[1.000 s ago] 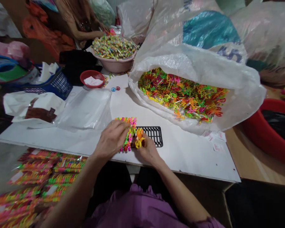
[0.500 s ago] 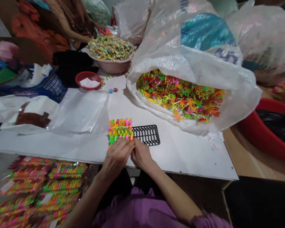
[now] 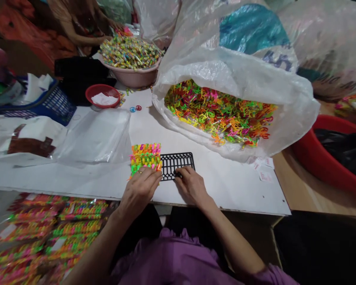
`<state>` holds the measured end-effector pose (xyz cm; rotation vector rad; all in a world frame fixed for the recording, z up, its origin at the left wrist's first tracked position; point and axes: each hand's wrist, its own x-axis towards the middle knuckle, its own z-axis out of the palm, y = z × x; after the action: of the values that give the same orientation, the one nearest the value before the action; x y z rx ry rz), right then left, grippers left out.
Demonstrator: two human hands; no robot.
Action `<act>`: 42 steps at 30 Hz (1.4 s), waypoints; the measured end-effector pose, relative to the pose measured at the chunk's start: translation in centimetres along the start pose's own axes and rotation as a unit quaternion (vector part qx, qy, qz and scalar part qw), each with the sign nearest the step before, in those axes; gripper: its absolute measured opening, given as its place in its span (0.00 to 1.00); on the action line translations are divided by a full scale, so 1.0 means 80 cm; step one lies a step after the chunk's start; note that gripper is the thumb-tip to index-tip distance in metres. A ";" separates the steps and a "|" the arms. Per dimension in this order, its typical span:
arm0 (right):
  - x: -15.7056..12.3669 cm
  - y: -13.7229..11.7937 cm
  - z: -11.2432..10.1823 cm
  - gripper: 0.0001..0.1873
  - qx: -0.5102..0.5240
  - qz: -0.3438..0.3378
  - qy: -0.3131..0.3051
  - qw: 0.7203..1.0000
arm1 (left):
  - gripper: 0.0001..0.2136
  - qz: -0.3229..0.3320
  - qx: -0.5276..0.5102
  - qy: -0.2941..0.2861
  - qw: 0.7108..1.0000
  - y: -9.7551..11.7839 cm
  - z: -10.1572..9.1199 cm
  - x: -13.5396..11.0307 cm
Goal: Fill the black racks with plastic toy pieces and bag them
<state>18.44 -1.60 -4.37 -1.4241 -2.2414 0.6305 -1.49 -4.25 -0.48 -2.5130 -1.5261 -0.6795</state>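
A black plastic grid rack (image 3: 178, 162) lies flat on the white table. Small colourful plastic pieces (image 3: 145, 156) in green, yellow, orange and pink sit in packed rows over its left part, while the bars on the right are bare. My left hand (image 3: 141, 188) is closed over the near edge of these pieces, fingers pressed together; its fingertips are partly hidden. With thumb and fingers, my right hand (image 3: 192, 184) pinches the rack's near edge, right of the filled part.
An open white sack (image 3: 240, 71) spills similar pieces behind the rack. Clear plastic bags (image 3: 95, 134) lie left, with a red basket (image 3: 103, 103) and a heaped pink basin (image 3: 133, 76) beyond. A co-worker's arm (image 3: 80, 37) reaches near the basin. Packed bags (image 3: 74, 233) lie below the table.
My right hand has moved right along the rack's near edge, away from my left hand, which stays on the pieces. The whole view has shifted slightly.
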 end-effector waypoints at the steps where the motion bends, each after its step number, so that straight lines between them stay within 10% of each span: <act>1: 0.002 -0.002 0.006 0.11 -0.019 -0.001 0.004 1.000 | 0.07 0.001 0.001 0.001 1.000 0.000 0.000 0.000; 8: -0.008 0.012 0.039 0.14 -0.052 -0.051 0.077 0.994 | 0.08 0.010 0.002 -0.001 1.000 -0.001 0.000 0.000; 26: -0.033 -0.008 0.029 0.28 -0.177 -0.085 -0.012 0.981 | 0.10 0.089 0.012 0.087 0.992 -0.016 0.015 -0.003; 31: 0.033 0.041 -0.052 0.19 -0.064 -0.085 0.042 0.993 | 0.12 0.102 0.033 0.095 0.990 -0.022 0.015 -0.004; 36: 0.162 0.095 -0.138 0.14 -0.240 0.170 0.145 0.945 | 0.13 0.155 0.077 0.108 0.979 -0.029 0.016 -0.004; 42: 0.196 0.100 -0.142 0.14 -0.256 0.249 0.070 0.931 | 0.09 0.066 0.042 0.036 0.996 -0.005 -0.002 -0.001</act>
<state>24.44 17.52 1.80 -2.2519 -2.0138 0.0598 -1.89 -4.19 -0.45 -2.4721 -1.3226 -0.6638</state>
